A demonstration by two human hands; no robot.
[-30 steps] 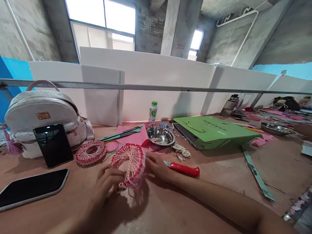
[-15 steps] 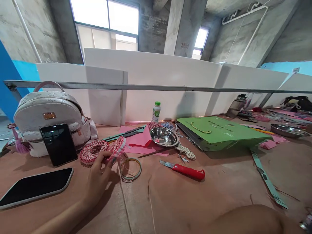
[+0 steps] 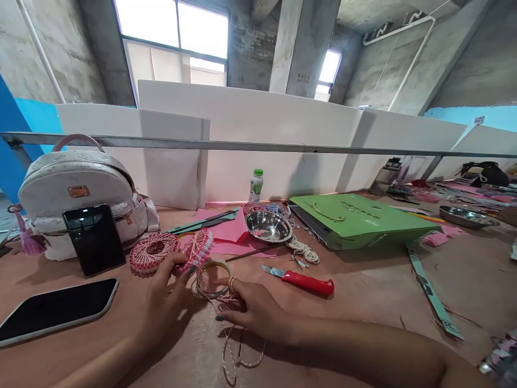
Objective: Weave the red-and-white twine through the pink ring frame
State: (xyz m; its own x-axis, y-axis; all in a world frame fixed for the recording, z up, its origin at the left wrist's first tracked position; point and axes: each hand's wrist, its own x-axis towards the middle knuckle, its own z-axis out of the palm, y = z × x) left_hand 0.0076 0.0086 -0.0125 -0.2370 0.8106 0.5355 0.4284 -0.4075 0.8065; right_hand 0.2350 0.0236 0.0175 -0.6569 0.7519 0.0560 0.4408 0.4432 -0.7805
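My left hand pinches a pink-and-white thread-wrapped piece between thumb and fingers. Left of it lies a similar pink wrapped ring with an open middle; whether the two are joined is hidden. My right hand, wearing a ring, has its fingers closed on a loose bundle of pale pink string. Loops of that string trail down over the table. Between my hands stands a thin ring like a tape roll, close to the right fingertips.
A red-handled utility knife, blade out, lies right of centre. Behind are a steel bowl, pink paper and a green bag. Two phones and a white backpack are at left.
My right hand has come in from the lower right to the tape-like ring and gathered the string. My left hand keeps its hold on the wrapped piece.
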